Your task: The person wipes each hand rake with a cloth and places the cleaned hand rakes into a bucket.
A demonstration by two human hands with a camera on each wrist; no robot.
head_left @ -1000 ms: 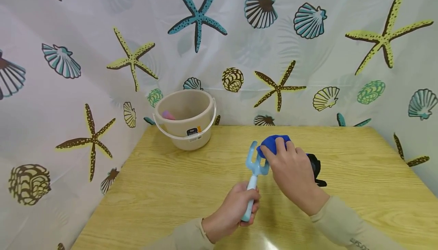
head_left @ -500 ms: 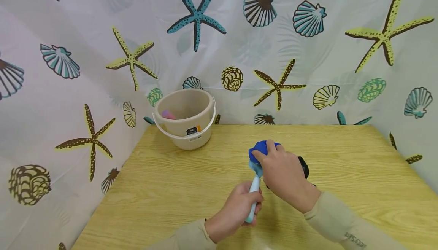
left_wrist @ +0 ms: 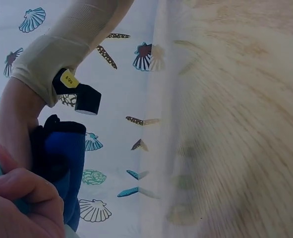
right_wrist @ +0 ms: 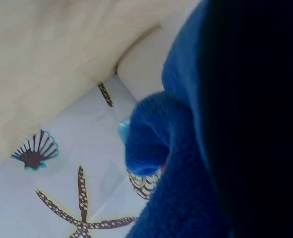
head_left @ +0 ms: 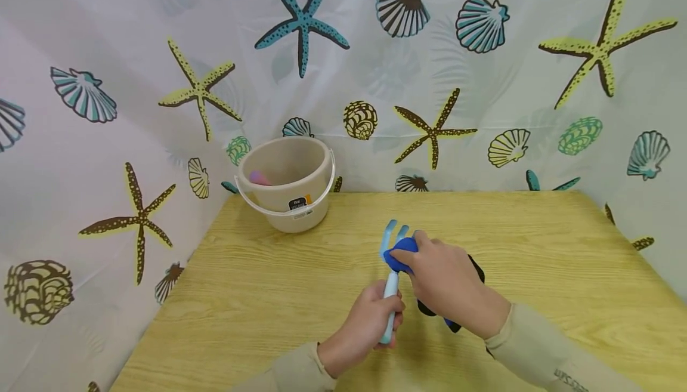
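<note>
My left hand (head_left: 362, 326) grips the pale handle of a light-blue hand fork (head_left: 392, 285), its tines pointing up and away. A bright blue cloth (head_left: 398, 257) is bunched in my right hand (head_left: 448, 275), which pinches it around the fork's head. Two tines stick out past the cloth; the rest of the head is hidden. In the left wrist view, the blue cloth (left_wrist: 69, 168) hangs down and has black edging. Cloth (right_wrist: 178, 173) fills much of the right wrist view, with a bit of light-blue fork (right_wrist: 123, 130) beside it.
A beige bucket (head_left: 279, 201) with a clear handle stands at the back left of the wooden table (head_left: 241, 296). Inside it lies a pink and purple object (head_left: 259, 178), only partly visible. A curtain (head_left: 343, 82) printed with shells and starfish encloses the back and sides.
My right hand has brought the cloth left and down, from the tine tips onto the fork's head. The left hand keeps its grip on the handle. The head view has shifted slightly.
</note>
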